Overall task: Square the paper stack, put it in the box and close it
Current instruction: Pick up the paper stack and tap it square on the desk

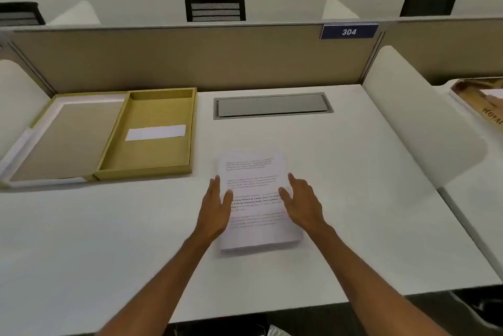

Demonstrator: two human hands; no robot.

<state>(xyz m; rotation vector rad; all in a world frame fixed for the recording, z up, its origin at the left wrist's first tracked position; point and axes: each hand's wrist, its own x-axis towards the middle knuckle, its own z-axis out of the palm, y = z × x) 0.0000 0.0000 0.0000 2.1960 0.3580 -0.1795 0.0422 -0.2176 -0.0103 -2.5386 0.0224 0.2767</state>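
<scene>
A stack of printed white paper [255,199] lies flat in the middle of the white desk. My left hand [216,207] rests against its left edge with the fingers straight and the thumb over the top sheet. My right hand [302,205] is at its right edge, fingers spread and thumb on the page. Neither hand has lifted the stack. An olive-yellow box [148,167] stands open at the left back of the desk, holding only a white slip [155,133]. Its hinged lid [65,139] lies flat to the left, inside face up.
A grey cable hatch [273,105] is set into the desk behind the paper. A beige partition [190,60] with a blue 304 sign [349,31] closes the back. A white side divider [419,123] stands at the right, another desk with a brown tray [481,107] beyond it.
</scene>
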